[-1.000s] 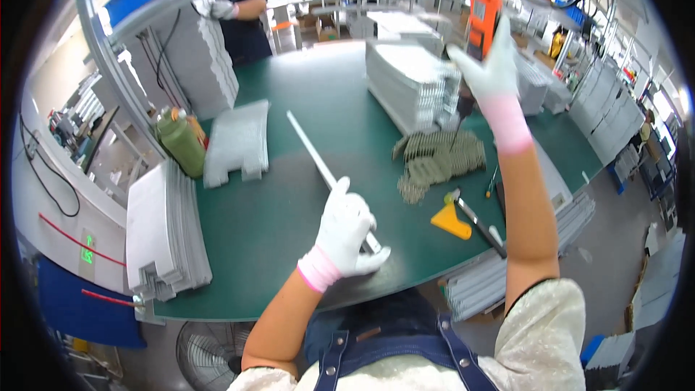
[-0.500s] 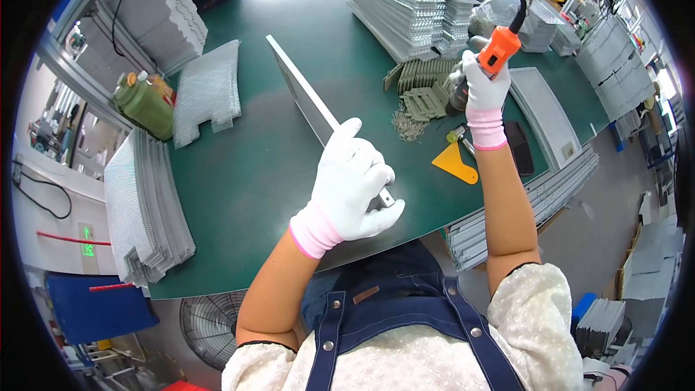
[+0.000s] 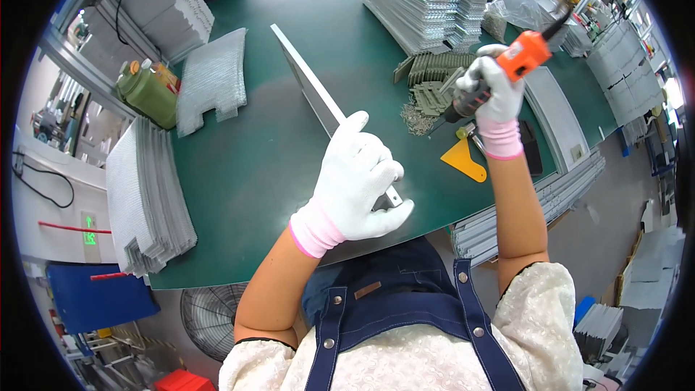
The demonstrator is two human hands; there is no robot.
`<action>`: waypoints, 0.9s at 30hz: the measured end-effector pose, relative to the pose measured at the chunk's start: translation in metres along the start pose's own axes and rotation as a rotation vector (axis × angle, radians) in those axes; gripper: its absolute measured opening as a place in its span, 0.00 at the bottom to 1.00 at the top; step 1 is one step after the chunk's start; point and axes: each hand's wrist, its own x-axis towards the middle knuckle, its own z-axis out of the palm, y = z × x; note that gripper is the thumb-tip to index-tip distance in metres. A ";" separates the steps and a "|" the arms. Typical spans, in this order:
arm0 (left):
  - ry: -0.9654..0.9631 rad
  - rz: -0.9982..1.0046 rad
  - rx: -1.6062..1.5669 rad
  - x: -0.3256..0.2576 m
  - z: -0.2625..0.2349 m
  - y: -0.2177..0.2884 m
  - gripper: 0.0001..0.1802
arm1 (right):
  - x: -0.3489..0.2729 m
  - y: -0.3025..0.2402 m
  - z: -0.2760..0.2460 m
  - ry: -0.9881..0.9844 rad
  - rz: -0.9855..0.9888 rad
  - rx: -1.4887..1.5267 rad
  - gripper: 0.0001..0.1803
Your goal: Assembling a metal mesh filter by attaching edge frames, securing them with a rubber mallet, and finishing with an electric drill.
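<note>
My gloved left hand [image 3: 355, 181] is closed around a thin panel with a white edge strip [image 3: 310, 76], standing tilted on its edge on the green table [image 3: 239, 195]. A small hole shows in the strip's near end, by my thumb. My gloved right hand [image 3: 494, 94] grips a corded orange-and-black electric screwdriver [image 3: 524, 56]. Its bit points down and left, close to a pile of small screws [image 3: 418, 120]. Beside the screws lie several olive-grey plastic pieces [image 3: 432, 98]. A yellow triangular scraper [image 3: 464, 161] and a tool with a yellowish-green end [image 3: 465, 132] rest below them.
Stacked silvery panels [image 3: 416, 7] stand at the far right, more panels [image 3: 148, 195] at the left edge. Bubble wrap [image 3: 211, 80] and a green jug [image 3: 147, 94] are far left. A pale frame [image 3: 556, 112] lies right of my right forearm. A fan [image 3: 211, 318] stands below the table.
My right hand has tilted the screwdriver, its orange body swinging right and its bit now showing near the screws. My left hand keeps its hold on the panel; the whole view has shifted slightly.
</note>
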 end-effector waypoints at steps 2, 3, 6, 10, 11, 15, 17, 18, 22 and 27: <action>-0.036 -0.016 -0.014 -0.003 -0.003 0.000 0.18 | 0.002 -0.036 0.017 -0.134 -0.046 0.080 0.07; -0.026 -0.048 -0.099 -0.005 -0.004 -0.001 0.20 | 0.003 -0.058 0.029 -0.236 -0.081 0.137 0.08; 0.063 -0.101 -0.271 -0.017 -0.001 -0.007 0.26 | 0.011 -0.121 0.064 -0.491 -0.026 0.261 0.16; 0.142 -0.095 -0.390 -0.017 0.002 -0.006 0.29 | -0.002 -0.148 0.095 -0.475 -0.046 0.393 0.23; 0.165 -0.109 -0.406 -0.019 0.001 -0.007 0.29 | 0.002 -0.147 0.095 -0.482 -0.175 0.323 0.21; 0.242 -0.193 -0.394 -0.016 -0.001 -0.001 0.24 | 0.023 -0.139 0.087 -0.482 -0.680 0.035 0.14; 0.180 -0.129 -0.346 -0.012 -0.003 -0.003 0.21 | 0.027 -0.135 0.086 -0.470 -0.925 -0.108 0.13; 0.186 -0.118 -0.392 -0.013 -0.004 -0.003 0.17 | 0.028 -0.136 0.088 -0.449 -0.932 -0.104 0.13; 0.203 -0.007 -0.451 -0.017 0.000 -0.013 0.10 | 0.037 -0.132 0.092 -0.552 -1.095 -0.162 0.12; 0.180 -0.085 -0.388 -0.014 -0.007 -0.006 0.02 | 0.050 -0.142 0.068 -0.576 -1.018 -0.150 0.12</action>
